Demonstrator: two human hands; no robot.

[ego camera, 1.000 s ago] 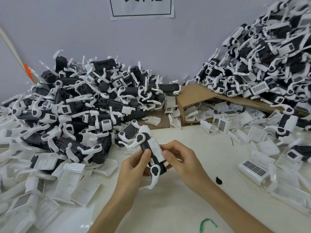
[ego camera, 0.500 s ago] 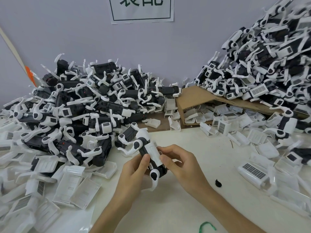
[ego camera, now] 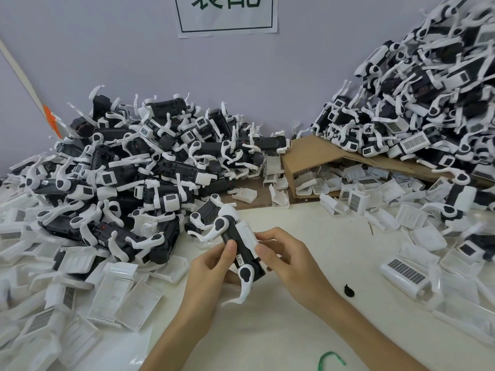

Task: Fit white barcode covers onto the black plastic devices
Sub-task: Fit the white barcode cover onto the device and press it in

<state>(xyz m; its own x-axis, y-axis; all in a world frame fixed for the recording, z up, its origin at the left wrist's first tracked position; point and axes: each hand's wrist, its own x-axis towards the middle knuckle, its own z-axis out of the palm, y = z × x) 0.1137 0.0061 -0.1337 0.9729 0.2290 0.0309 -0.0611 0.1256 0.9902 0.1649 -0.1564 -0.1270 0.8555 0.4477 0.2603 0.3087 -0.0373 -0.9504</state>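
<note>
The cream-white table [ego camera: 321,236] carries a sprawling heap of black devices [ego camera: 139,178] on its left side, with loose white barcode covers [ego camera: 120,295] strewn across the front left and the right side. A collapsed cardboard box [ego camera: 308,153] lies at the back. A small black scrap [ego camera: 349,291] and a green strip [ego camera: 330,360] lie on the bare stretch in the middle.

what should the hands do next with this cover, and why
Probably press the white cover down with the right hand while the left hand steadies the black device. The cover already lies along the device, but whether it has fully seated cannot be told.
</note>
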